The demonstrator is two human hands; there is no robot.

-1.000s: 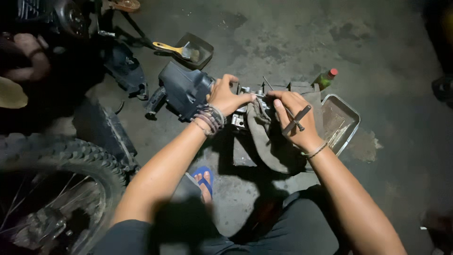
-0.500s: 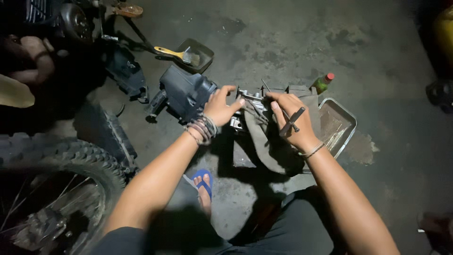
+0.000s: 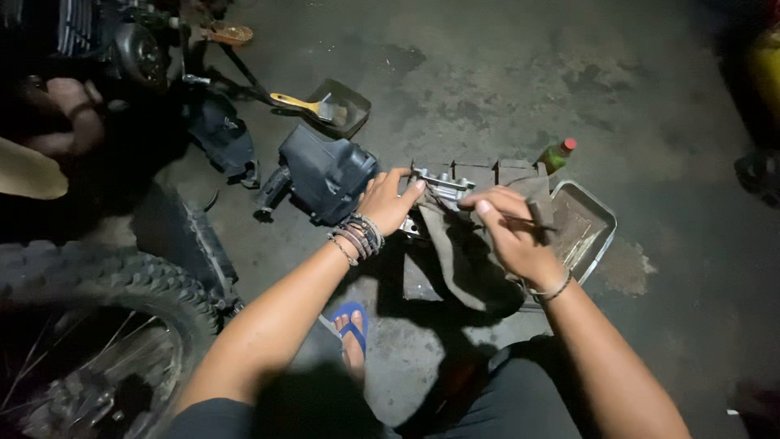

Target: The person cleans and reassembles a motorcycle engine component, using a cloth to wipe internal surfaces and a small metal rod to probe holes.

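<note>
Left hand [image 3: 388, 202] grips the metal engine part [image 3: 439, 185] over a grey rag [image 3: 465, 256]; right hand [image 3: 512, 236] fingers pinch a thin tool [image 3: 532, 218] beside the metal tray [image 3: 600, 236].

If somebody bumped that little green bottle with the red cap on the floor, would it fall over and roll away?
Probably yes. The green bottle looks narrow and stands alone on the bare concrete floor beside the metal tray, so a nudge could tip it. Its body looks round, so it may roll once down. It seems small, so likely light; how full it is cannot be told.
</note>
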